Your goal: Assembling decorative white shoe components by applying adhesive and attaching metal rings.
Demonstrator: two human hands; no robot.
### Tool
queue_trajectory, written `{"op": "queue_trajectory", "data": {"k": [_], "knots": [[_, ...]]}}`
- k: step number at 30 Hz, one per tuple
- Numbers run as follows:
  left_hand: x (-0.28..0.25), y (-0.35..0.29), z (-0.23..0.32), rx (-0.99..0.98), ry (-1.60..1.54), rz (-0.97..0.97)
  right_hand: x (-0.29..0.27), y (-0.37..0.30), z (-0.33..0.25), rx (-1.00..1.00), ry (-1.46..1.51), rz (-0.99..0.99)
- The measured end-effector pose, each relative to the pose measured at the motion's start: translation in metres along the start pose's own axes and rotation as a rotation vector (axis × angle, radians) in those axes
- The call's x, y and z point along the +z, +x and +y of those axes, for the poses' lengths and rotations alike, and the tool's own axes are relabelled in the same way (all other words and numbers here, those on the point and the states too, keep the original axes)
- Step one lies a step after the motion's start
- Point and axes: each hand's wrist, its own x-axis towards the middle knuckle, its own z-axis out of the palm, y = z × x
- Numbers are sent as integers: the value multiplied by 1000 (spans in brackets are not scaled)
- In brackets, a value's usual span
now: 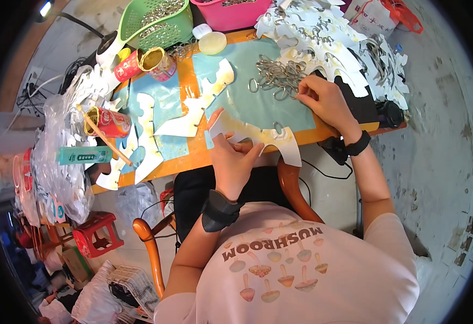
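Two hands work at a wooden table (193, 156) covered with a big teal mat (258, 102). White cut-out shapes sit in a big pile (328, 38) at one o'clock, and more cut-outs (144, 129) lie at nine o'clock. A green basket (158, 21) and a pink basket (231, 13) stand at twelve o'clock. Red cans (109, 121) sit at ten o'clock. The left hand (231, 162) pinches the white cut-out piece (258, 137) at the near edge of the table, in the middle of the view. A heap of metal rings (279, 75) lies on the mat, just past that piece. The right hand (325, 100) touches the heap, its fingers curled and pinching at one ring, though the ring is too small to see well.
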Motion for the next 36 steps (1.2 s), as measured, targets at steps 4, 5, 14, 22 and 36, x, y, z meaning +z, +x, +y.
{"op": "queue_trajectory", "data": {"k": [4,5,14,22,36], "knots": [[6,5,-11,71,132,10,-3,-7,-18,192,225,-35],[7,5,-10,63,147,4,-2,-8,-23,230,302,-46],[15,13,-12,24,-454,81,13,-14,-31,116,568,-203],[7,14,-17,-41,-492,18,31,-14,-29,80,714,-98],[2,12,-5,-103,-679,12,51,-8,-50,113,603,-128]]}}
